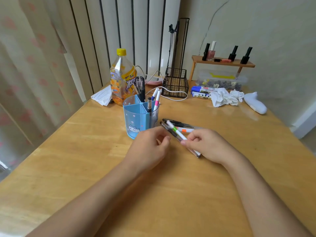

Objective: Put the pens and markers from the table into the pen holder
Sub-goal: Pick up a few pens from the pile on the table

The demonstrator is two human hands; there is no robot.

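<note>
A blue divided pen holder (136, 120) stands mid-table and holds several pens and markers. My right hand (206, 146) grips a small bundle: a white marker with a green band (176, 131) and a dark pen (166, 128) beside it, tips pointing toward the holder. My left hand (150, 146) rests just left of the bundle, fingers curled, and I cannot tell whether it touches the pens. Behind the bundle, a black pen (179, 123) and a white marker with an orange band (185, 130) lie on the table.
An orange drink bottle (122, 77) stands behind the holder, with a black wire basket (176, 86) to its right. Two blue-capped markers (202, 91), crumpled tissues (224, 97), a white sock (254, 102) and a shelf of nail polish (222, 61) sit at the back right.
</note>
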